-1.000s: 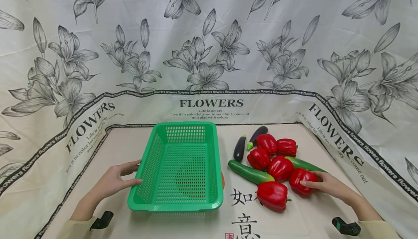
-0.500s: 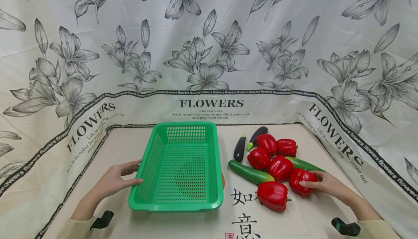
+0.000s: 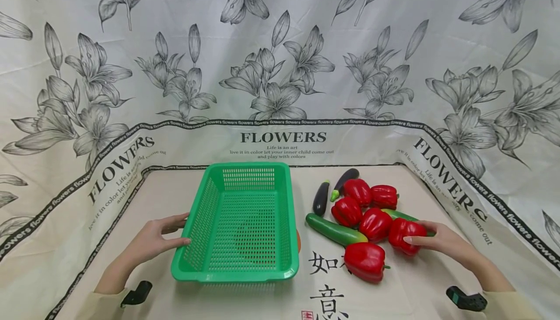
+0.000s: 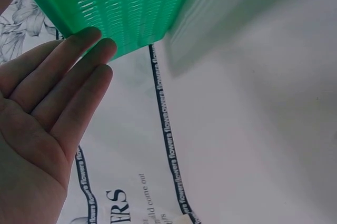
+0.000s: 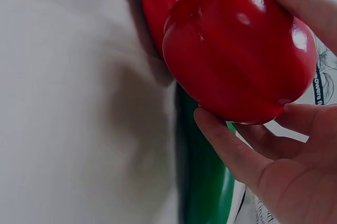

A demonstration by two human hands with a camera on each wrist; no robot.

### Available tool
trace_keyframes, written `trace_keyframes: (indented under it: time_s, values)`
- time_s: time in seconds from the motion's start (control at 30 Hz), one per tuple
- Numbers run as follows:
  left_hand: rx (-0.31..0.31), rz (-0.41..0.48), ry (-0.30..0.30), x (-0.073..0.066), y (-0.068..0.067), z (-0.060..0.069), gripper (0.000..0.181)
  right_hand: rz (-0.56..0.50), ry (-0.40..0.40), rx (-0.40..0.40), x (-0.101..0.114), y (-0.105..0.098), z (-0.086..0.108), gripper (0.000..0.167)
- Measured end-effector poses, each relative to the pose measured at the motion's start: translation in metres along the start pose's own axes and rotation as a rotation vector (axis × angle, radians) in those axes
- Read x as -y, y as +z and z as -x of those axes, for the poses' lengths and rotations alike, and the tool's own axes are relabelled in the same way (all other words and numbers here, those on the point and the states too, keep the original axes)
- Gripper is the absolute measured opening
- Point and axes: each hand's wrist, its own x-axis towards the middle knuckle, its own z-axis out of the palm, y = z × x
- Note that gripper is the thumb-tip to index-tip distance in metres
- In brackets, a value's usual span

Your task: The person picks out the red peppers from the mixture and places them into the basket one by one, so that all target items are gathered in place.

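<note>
— Red bell pepper (image 3: 407,236): where, and how far along?
— In front of a cucumber (image 3: 393,214); my right hand (image 3: 442,240) pinches it between thumb and bent fingers, lift just begun, I judge. My left hand (image 3: 153,237), fingers nearly straight, grips the green basket (image 3: 245,277) by its rim. Remaining on the table (image 3: 162,193): five more peppers (image 3: 376,224), another cucumber (image 3: 336,231) and, farthest, two eggplants (image 3: 321,198).
— Changed?
— The pepper sits higher than half a second ago.

From my remote seat I count red bell peppers (image 3: 365,262): six, a full half-dozen! Dark eggplants (image 3: 321,199) next, I make it two. Green cucumbers (image 3: 332,230), two again! Green basket (image 3: 236,277)? Just the one. Then one left hand (image 3: 153,240), one right hand (image 3: 444,242), and two black wrist devices (image 3: 137,294), one per arm!
</note>
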Motion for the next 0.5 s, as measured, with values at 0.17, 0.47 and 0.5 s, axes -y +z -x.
trace_keyframes:
  time_s: [0.17, 0.47, 0.5]
  values:
    - [-0.003, -0.001, 0.0, 0.001, 0.0, 0.0, 0.068, 0.004, -0.035, -0.017, 0.009, -0.005, 0.001, 0.078]
    - [-0.002, -0.006, -0.001, 0.004, 0.001, -0.001, 0.069, 0.011, -0.084, -0.027, 0.022, -0.014, 0.003, 0.075]
    - [-0.003, -0.008, 0.001, 0.004, 0.001, -0.001, 0.069, 0.017, -0.091, -0.027, 0.023, -0.016, 0.003, 0.074]
